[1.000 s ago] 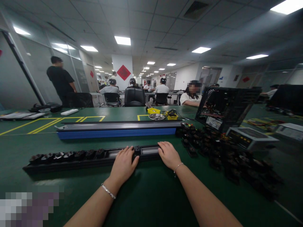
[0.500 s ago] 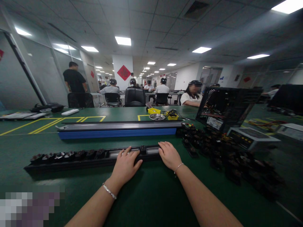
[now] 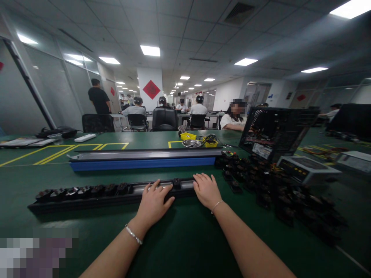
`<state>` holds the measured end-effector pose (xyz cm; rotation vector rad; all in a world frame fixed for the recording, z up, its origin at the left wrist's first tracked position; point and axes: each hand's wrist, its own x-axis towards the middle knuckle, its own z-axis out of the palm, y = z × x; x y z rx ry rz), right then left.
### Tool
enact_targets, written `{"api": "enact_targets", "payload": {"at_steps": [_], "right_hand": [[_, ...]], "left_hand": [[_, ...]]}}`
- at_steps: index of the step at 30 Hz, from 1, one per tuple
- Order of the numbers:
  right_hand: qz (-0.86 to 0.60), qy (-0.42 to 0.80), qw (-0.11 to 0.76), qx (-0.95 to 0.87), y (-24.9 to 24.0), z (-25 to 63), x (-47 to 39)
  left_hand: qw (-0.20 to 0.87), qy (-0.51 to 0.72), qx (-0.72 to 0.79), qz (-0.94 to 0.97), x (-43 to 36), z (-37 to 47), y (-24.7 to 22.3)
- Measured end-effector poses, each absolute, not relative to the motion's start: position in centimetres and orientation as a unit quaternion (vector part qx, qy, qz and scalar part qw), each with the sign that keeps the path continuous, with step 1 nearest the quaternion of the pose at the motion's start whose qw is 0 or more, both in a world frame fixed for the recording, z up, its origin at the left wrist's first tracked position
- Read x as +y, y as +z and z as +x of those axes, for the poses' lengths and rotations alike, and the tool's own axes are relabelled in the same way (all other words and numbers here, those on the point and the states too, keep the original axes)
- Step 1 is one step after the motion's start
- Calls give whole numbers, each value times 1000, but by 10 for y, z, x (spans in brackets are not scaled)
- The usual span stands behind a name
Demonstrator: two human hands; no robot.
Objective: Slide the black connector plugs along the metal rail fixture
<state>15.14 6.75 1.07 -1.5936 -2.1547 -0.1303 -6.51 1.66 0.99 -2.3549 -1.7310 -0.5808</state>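
Observation:
A long black rail (image 3: 95,204) lies across the green table in front of me. Several small black blocks (image 3: 84,190) sit along its left part. My left hand (image 3: 153,202) rests over the rail right of its middle, fingers spread, with the index fingertip at a single black block (image 3: 176,183). Silvery channel shows on both sides of that block. On the rail's right end lies my right hand (image 3: 207,191), its fingers stretched out and hiding that end. Neither hand visibly grips anything.
Behind the rail lies a blue strip (image 3: 145,164) with a silvery channel (image 3: 150,154). A heap of black parts (image 3: 278,189), a grey power supply (image 3: 308,170) and an open computer case (image 3: 275,129) stand right. Yellow trays (image 3: 188,136) and a metal dish (image 3: 191,143) lie farther back. People sit beyond.
The single block has shifted slightly right along the rail, with my left index finger following. My right hand stays at the rail's end. A standing person in the background has moved right.

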Motion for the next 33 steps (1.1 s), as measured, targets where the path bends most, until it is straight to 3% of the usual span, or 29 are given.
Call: {"api": "enact_targets", "payload": {"at_steps": [10,33], "right_hand": [[-499,18,268,-824,17,111,48],[-550,23,327,-768,18,96,51]], "left_hand": [[96,-172,-584,-787,17,-62,10],[123,-160,-581,-788,15,-60,6]]}}
